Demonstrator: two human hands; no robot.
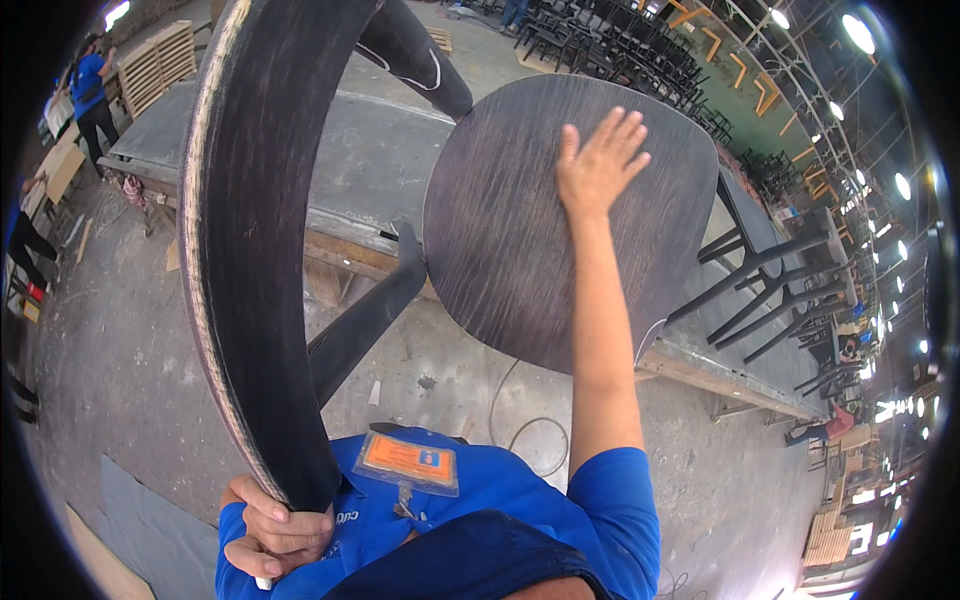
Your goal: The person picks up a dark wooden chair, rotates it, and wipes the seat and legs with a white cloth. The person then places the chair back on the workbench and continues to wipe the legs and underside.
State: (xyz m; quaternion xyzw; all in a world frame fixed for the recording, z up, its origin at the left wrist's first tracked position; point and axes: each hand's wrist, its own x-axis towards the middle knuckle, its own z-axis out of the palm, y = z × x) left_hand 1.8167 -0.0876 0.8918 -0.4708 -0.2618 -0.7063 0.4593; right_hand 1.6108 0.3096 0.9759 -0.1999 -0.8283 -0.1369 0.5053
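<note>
A dark wooden chair stands tilted in front of me, its broad curved backrest [262,220] sweeping up the left side of the view. The pale layered edge of the backrest shows along its outer rim. At its lower end, close to my chest, my left hand [275,535] is closed around the tip. A small white stick [263,583] pokes out from under those fingers. My right hand [600,165] lies flat on the round seat [500,220], fingers spread. White curved marks show on a chair leg [415,60] and at the seat's near right edge.
A long grey-topped workbench [365,150] runs behind the chair. Several dark chair frames [770,280] rest on its right part. Stacked chairs [620,50] fill the back. A wooden pallet stack [157,65] and people in blue [90,85] are at far left. A hose [540,422] lies on the floor.
</note>
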